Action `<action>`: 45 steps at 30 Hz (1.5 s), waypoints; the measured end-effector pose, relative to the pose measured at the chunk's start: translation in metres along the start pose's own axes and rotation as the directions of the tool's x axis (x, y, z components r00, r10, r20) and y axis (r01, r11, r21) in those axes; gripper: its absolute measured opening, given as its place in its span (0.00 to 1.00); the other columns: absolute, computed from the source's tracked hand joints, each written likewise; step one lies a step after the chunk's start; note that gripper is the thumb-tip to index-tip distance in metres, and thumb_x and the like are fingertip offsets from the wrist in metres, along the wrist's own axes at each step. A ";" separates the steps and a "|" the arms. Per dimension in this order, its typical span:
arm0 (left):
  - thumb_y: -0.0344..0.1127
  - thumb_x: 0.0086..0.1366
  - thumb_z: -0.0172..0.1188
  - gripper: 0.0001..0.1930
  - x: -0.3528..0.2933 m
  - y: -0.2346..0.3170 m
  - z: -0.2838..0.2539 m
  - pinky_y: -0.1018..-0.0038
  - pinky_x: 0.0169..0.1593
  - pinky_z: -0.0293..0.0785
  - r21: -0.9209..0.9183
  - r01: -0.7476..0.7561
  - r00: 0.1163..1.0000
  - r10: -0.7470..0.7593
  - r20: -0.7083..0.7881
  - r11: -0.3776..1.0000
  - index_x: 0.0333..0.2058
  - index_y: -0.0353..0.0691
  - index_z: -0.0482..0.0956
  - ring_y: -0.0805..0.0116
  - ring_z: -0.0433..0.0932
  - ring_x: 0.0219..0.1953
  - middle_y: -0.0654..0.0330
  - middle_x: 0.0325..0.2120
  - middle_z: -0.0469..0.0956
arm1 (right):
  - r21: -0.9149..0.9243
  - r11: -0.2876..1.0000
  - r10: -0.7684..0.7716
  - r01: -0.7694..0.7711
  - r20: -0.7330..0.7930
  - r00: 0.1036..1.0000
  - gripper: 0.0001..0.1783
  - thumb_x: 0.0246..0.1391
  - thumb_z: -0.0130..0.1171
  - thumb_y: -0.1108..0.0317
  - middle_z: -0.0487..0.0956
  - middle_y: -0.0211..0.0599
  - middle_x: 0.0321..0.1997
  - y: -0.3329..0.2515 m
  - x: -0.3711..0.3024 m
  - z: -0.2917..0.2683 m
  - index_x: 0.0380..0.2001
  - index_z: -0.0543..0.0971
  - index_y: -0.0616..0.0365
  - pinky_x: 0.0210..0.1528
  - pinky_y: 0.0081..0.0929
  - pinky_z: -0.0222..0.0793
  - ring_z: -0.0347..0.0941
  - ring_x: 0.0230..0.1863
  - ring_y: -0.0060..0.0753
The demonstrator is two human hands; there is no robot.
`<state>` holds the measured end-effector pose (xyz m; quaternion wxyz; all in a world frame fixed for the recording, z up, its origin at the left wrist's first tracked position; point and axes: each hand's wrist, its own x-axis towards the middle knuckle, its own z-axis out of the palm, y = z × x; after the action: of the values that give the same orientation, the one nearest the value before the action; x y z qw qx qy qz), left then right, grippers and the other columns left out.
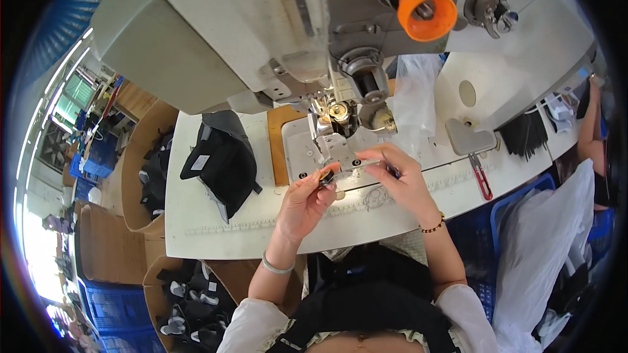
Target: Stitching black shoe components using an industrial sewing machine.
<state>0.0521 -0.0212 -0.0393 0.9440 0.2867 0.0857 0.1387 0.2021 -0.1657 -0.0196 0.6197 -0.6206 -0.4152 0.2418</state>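
Observation:
Between the thumb and fingers of my left hand [304, 202] is a small round metal bobbin case [326, 177], held in front of the sewing machine [333, 111]. My right hand [402, 180] is just to the right, its index finger and thumb reaching toward the bobbin case. A small dark object [394, 171] shows in its curled fingers, too hidden to name. Below the hands, loose thread [377, 197] lies on the white table [216, 238]. A black fabric piece with a white label [226, 160] rests left of the machine bed.
An orange cone [426, 14] sticks out from the machine head above. On the right lie a red-handled tool [481, 176] and black strips [525, 136]. Cardboard boxes [134, 189] of black pieces flank the left side. Another person's arm [591, 124] shows at far right.

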 end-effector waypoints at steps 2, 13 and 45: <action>0.37 0.65 0.49 0.19 -0.001 0.003 0.004 0.86 0.30 0.62 -0.059 0.032 0.999 -0.030 0.040 0.998 0.48 0.26 0.67 0.80 0.61 0.25 0.63 0.25 0.69 | -0.041 0.960 -0.274 0.277 0.051 0.960 0.12 0.49 0.58 0.72 0.75 0.33 0.39 -0.011 0.005 0.006 0.40 0.78 0.56 0.36 0.18 0.65 0.70 0.34 0.24; 0.41 0.67 0.47 0.17 0.009 0.008 0.061 0.83 0.28 0.61 0.166 0.019 1.000 -0.020 0.009 0.986 0.42 0.31 0.72 0.80 0.60 0.23 0.68 0.24 0.69 | -0.164 0.855 -0.499 0.492 -0.004 0.866 0.11 0.46 0.59 0.77 0.76 0.36 0.39 -0.033 0.028 0.011 0.36 0.78 0.60 0.37 0.22 0.68 0.73 0.36 0.30; 0.25 0.54 0.60 0.06 0.025 0.009 0.048 0.80 0.25 0.69 0.863 -0.482 0.631 0.622 0.463 -0.154 0.33 0.37 0.77 0.74 0.70 0.22 0.60 0.27 0.71 | -0.606 0.609 -0.480 0.512 0.233 0.846 0.10 0.50 0.57 0.73 0.76 0.31 0.21 -0.036 0.075 -0.012 0.38 0.79 0.56 0.26 0.17 0.64 0.67 0.21 0.22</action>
<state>0.0855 -0.0309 0.0031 0.3677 0.8083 0.0733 0.4540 0.2440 -0.1156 0.0324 0.3985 -0.6499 -0.6417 -0.0835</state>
